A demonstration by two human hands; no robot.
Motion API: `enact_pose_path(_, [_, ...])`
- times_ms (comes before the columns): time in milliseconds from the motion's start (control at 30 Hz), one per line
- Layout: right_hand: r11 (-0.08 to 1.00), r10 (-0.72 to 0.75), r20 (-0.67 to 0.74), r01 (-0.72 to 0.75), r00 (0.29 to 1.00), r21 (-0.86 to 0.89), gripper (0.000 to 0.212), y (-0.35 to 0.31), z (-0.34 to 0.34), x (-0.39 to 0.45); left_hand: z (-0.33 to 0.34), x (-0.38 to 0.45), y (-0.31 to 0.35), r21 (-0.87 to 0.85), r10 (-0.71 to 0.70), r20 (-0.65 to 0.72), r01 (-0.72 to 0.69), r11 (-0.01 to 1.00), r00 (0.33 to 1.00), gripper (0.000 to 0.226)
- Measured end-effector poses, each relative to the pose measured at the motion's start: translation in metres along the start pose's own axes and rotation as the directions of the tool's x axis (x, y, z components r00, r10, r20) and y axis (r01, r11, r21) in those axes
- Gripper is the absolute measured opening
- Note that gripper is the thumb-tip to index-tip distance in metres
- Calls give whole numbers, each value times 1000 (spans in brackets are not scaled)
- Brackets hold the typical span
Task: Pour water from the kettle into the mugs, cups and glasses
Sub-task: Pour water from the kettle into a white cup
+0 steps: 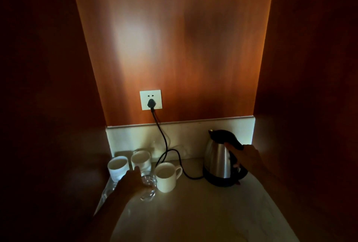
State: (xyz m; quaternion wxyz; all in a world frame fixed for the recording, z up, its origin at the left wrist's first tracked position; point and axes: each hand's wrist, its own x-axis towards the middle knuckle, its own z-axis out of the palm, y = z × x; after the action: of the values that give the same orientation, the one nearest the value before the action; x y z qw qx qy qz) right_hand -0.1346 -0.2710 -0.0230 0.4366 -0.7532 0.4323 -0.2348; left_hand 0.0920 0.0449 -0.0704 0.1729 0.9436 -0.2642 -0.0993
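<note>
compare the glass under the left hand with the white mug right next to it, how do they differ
The glass is clear and see-through; the white mug is opaque. The mug has a handle on its right side; the glass has none. The left hand grips the glass, while the mug stands untouched. The glass sits nearer the camera. Both stand upright on the counter, to the left of the kettle.

My one view comes from the head, looking forward and down into a dim alcove, close above both hands on the counter (193, 212).
</note>
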Motion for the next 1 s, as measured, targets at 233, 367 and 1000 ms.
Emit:
enact_pose_path(233, [995, 58, -95, -50, 994, 81, 69, 3, 12, -3, -35, 18, 29, 170, 38, 184, -70, 983, 982, 88])
enact_pose_path(367, [996, 59, -120, -50, 991, 78, 70, 4, 17, 1, -55, 41, 37, 228, 66, 104, -89, 970, 992, 44])
enact_pose_path(1000, [999, -4, -146, 9, 989, 31, 68, 16, 23, 13, -10, 94, 25, 277, -29, -171, 77, 958, 985, 94])
